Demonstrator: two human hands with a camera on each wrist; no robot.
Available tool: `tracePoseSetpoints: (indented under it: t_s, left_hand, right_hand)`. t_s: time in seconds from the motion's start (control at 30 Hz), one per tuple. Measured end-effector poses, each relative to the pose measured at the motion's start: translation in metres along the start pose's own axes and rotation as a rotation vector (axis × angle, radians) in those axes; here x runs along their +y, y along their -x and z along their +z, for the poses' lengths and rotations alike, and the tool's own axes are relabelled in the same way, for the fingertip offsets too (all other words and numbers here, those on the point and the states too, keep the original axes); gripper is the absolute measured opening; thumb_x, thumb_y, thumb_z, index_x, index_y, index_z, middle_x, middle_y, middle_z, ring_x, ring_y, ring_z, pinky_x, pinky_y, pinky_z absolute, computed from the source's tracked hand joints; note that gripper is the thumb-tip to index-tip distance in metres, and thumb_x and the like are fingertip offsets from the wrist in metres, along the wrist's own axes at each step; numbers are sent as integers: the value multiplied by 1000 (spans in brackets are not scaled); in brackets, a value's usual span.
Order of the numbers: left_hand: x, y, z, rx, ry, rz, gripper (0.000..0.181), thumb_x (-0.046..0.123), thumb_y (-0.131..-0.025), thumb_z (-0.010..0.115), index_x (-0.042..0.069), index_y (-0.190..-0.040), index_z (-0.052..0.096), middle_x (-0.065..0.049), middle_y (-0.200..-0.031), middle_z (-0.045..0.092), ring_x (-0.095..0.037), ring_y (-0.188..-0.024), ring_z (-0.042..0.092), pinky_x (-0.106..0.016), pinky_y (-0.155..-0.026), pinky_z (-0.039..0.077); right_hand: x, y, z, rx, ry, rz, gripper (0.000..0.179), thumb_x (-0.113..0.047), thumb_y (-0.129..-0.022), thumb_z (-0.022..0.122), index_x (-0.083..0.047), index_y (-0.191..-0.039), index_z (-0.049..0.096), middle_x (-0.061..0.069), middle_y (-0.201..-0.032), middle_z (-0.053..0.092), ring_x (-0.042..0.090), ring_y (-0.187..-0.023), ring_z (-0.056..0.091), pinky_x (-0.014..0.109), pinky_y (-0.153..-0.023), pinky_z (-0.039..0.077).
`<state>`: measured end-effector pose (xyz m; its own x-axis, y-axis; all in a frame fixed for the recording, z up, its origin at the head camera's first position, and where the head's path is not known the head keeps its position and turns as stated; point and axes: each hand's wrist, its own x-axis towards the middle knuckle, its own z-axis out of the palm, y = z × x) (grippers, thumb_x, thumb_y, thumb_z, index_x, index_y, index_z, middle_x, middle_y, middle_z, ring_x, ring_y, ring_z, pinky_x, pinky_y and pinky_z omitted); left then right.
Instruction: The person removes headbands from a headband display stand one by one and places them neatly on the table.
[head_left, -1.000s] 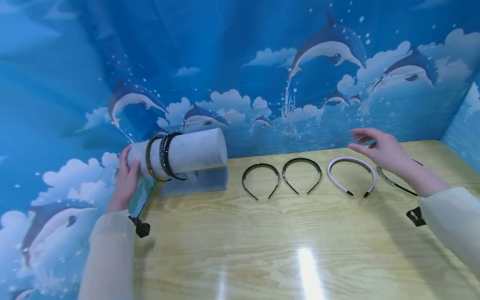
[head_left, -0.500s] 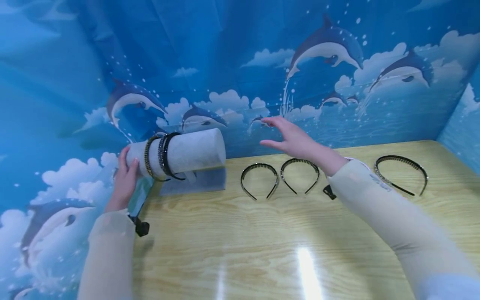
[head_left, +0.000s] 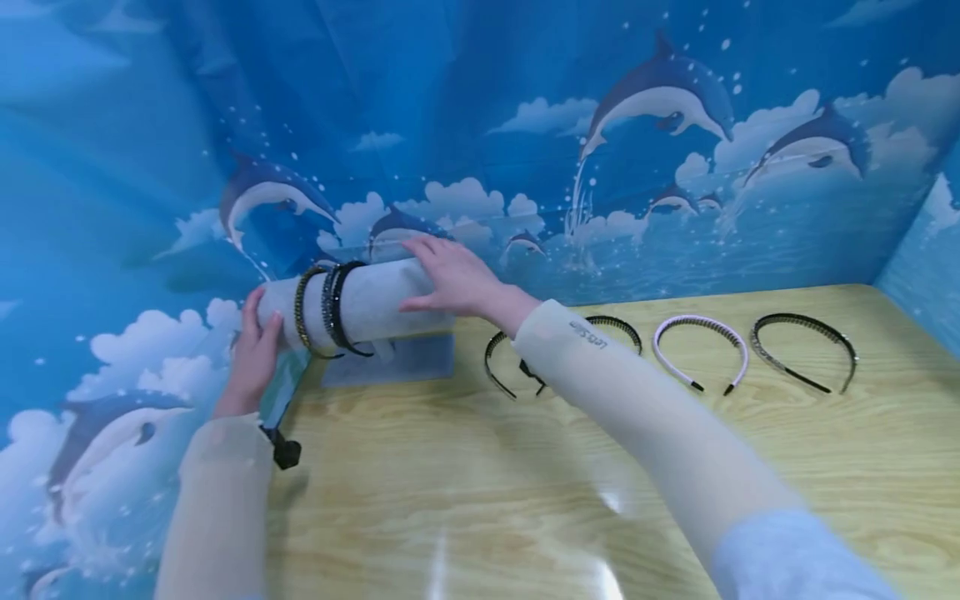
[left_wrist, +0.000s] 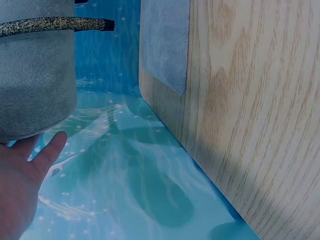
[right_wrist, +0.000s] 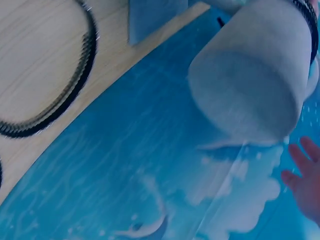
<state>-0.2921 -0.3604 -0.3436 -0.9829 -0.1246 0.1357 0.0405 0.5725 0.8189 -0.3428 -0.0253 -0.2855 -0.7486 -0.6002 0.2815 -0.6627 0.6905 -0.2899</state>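
A grey plush display roll [head_left: 382, 304] lies sideways on its stand [head_left: 420, 358] at the left of the table. Three headbands sit around it: one gold and black [head_left: 302, 312], one dark and glittery [head_left: 328, 308], one plain black [head_left: 341, 304]. My left hand [head_left: 251, 354] grips the roll's left end, thumb in front and fingers behind. Over the right end is my right hand [head_left: 457, 279], fingers spread and nothing held. The right wrist view shows a gap between that hand [right_wrist: 306, 175] and the roll [right_wrist: 245, 95].
Along the table's back lie a black headband [head_left: 491, 362] and another [head_left: 622, 325], both partly covered by my right sleeve. Further right are a pale pink headband [head_left: 663, 350] and a dark sparkly one [head_left: 813, 323]. A dolphin-print backdrop [head_left: 637, 208] rises behind.
My right hand has swept left from above the rightmost headbands to the roll's right end, uncovering the pink and dark headbands. My left hand has stayed on the roll.
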Motion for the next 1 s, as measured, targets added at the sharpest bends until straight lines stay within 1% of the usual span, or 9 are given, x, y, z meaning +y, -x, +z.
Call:
tracePoseSetpoints:
  t_s: [0.1, 0.23, 0.33, 0.4, 0.5, 0.63, 0.73, 0.87, 1.0]
  left_hand:
    - [1, -3, 2, -3, -10, -16, 64, 61, -98, 29, 45, -153, 0, -15, -161, 7, -50, -141, 8, -69, -108, 6]
    - [3, -7, 5, 10, -22, 5, 65, 61, -98, 30, 44, -154, 2, -18, -160, 10, -53, -139, 13, -69, -107, 9]
    - [4, -9, 8, 14, -8, 27, 63, 58, -100, 32, 42, -155, 5, -21, -158, 15, -54, -137, 16, -68, -108, 11]
    - [4, -10, 11, 11, -7, 29, 63, 57, -100, 32, 41, -155, 5, -22, -157, 16, -54, -136, 18, -68, -108, 12]
    - [4, -11, 13, 3, -5, 30, 64, 57, -100, 32, 40, -155, 4, -23, -157, 18, -54, -136, 19, -67, -108, 13]
    - [1, -12, 14, 21, -6, 39, 63, 58, -100, 31, 41, -155, 5, -23, -155, 22, -52, -135, 25, -67, -107, 18]
    - [-2, -10, 11, 55, -7, 47, 63, 56, -101, 32, 39, -155, 6, -23, -154, 24, -51, -133, 29, -66, -106, 21]
    - [-7, -5, 5, 82, -15, 56, 63, 53, -102, 33, 34, -156, 6, -23, -155, 23, -52, -133, 28, -66, -107, 20]
    - [-7, -4, 1, 55, -15, 53, 65, 54, -101, 32, 34, -156, 4, -21, -158, 16, -52, -136, 21, -67, -107, 15]
  right_hand:
    - [-12, -10, 5, 6, 25, 35, 97, -70, -81, 61, -18, -155, 23, 6, -157, 26, 24, -142, 26, 42, -116, 17]
    - [-21, -20, 11, 11, 13, 73, 97, -70, -81, 60, -19, -155, 23, 4, -156, 27, 23, -141, 28, 41, -116, 16]
    - [-27, -25, 18, 5, 16, 53, 96, -69, -82, 60, -19, -155, 23, 5, -156, 28, 23, -140, 29, 40, -116, 17]
    - [-32, -28, 25, -13, 24, 34, 96, -70, -83, 58, -18, -155, 22, 6, -156, 28, 23, -140, 30, 40, -116, 18]
    - [-41, -31, 35, -33, 53, 22, 96, -72, -83, 54, -19, -156, 19, 7, -157, 26, 23, -141, 28, 41, -116, 17]
    - [-53, -34, 46, -44, 103, 5, 91, -72, -86, 50, -25, -157, 16, 3, -160, 18, 23, -144, 20, 47, -116, 12]
    - [-60, -37, 52, -68, 145, -36, 86, -71, -89, 45, -29, -157, 13, 0, -162, 10, 23, -146, 12, 50, -116, 9]
    - [-67, -41, 57, -85, 181, -65, 81, -70, -91, 40, -31, -157, 13, 0, -162, 6, 23, -147, 9, 50, -116, 7]
    - [-68, -44, 56, -77, 170, -49, 77, -68, -92, 42, -31, -156, 19, 0, -162, 9, 23, -146, 13, 47, -116, 10]
